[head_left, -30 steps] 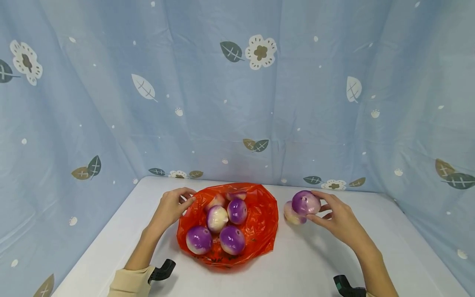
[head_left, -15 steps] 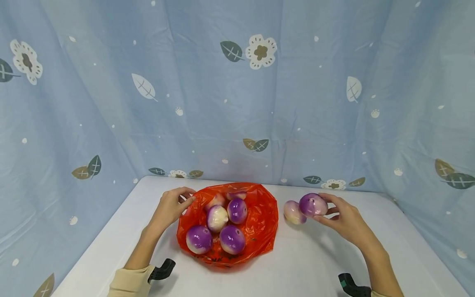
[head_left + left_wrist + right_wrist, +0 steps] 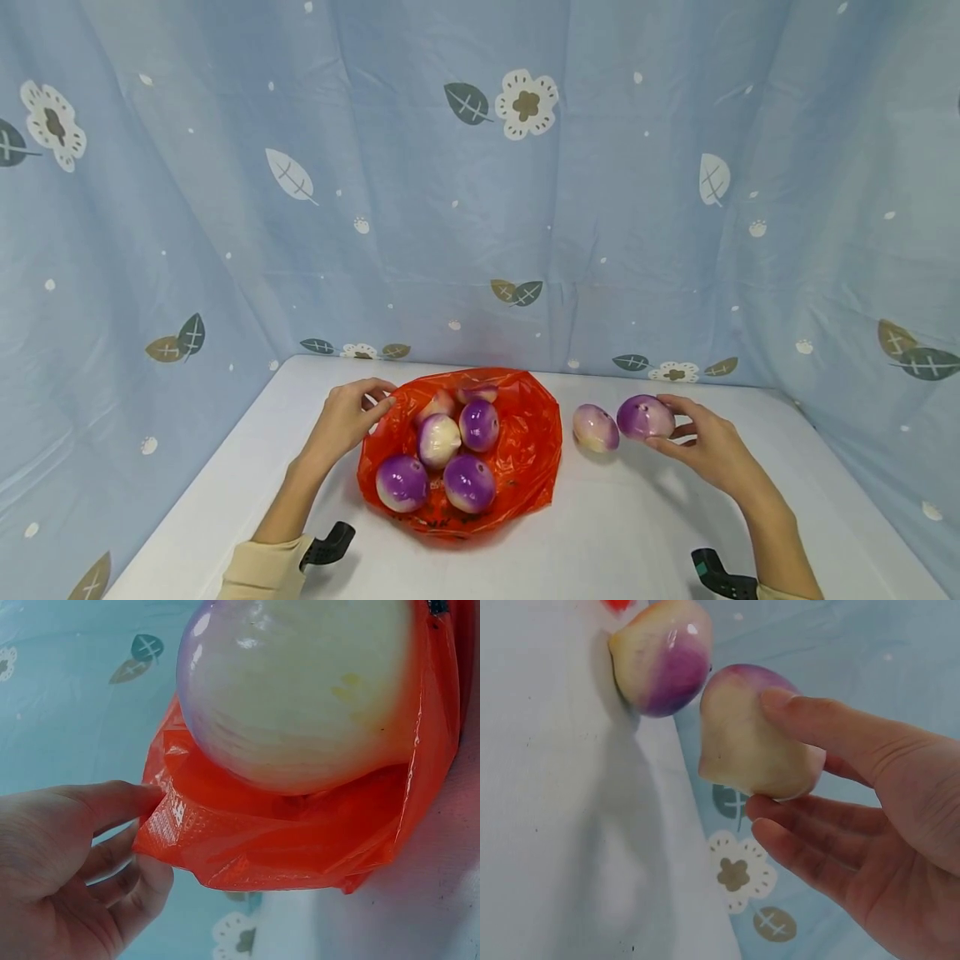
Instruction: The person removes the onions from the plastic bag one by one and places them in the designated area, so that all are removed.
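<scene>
The held onion [image 3: 645, 417], glossy purple fading to cream, bears no readable label. It sits at the right of the white table [image 3: 600, 542], grasped by the right hand [image 3: 708, 450]. Just left lies a second loose onion [image 3: 596, 427], close but apart. Further left, the left hand [image 3: 347, 421] pinches the rim of the orange plastic bag [image 3: 536, 442] holding more onions [image 3: 468, 482].

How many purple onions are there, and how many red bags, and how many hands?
Purple onions in the red bag: 6
Purple onions on the table: 2, one lying free and one in the right hand, onion at
Red bags: 1
Hands: 2, the left hand pinching the bag's edge
Total: 11
</scene>
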`<state>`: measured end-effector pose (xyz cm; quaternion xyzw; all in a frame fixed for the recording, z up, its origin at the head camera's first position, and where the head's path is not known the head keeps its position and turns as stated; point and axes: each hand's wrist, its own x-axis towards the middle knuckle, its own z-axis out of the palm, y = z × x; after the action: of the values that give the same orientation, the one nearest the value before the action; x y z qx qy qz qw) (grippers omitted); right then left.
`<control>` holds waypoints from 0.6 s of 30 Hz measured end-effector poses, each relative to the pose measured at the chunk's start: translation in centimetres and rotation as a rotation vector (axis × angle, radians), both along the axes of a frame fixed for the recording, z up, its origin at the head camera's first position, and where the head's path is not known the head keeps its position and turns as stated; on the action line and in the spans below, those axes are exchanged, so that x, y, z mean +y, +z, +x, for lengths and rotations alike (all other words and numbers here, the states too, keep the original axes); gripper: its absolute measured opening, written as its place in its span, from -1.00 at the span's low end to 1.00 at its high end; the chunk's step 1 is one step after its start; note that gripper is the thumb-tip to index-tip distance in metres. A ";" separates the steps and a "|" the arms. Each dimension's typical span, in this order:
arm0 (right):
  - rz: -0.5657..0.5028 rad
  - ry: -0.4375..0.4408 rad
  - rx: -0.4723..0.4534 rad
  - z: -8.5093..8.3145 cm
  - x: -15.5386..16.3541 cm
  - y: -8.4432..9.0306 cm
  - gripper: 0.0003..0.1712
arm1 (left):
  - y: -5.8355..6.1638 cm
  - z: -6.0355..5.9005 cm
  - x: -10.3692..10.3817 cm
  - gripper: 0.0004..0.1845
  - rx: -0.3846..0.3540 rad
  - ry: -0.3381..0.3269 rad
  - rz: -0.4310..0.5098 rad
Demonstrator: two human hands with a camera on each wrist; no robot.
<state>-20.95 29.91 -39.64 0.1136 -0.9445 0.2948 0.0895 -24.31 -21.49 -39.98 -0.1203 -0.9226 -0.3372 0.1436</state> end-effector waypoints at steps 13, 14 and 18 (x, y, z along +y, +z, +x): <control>0.023 -0.003 -0.045 -0.3 0.7 -1.2 -0.20 | -0.1 -0.2 -0.1 -0.80 0.000 -0.009 0.008; 0.025 -0.004 -0.049 -0.3 0.8 -1.4 -0.20 | -0.1 -0.2 -0.1 -0.80 -0.001 -0.008 0.007; 0.035 -0.013 -0.063 -0.4 0.9 -2.0 -0.19 | -0.1 -0.2 -0.1 -0.80 -0.004 -0.010 0.007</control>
<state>-21.33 30.79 -41.64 0.0998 -0.9525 0.2813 0.0598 -24.46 -21.62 -40.07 -0.1238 -0.9211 -0.3414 0.1407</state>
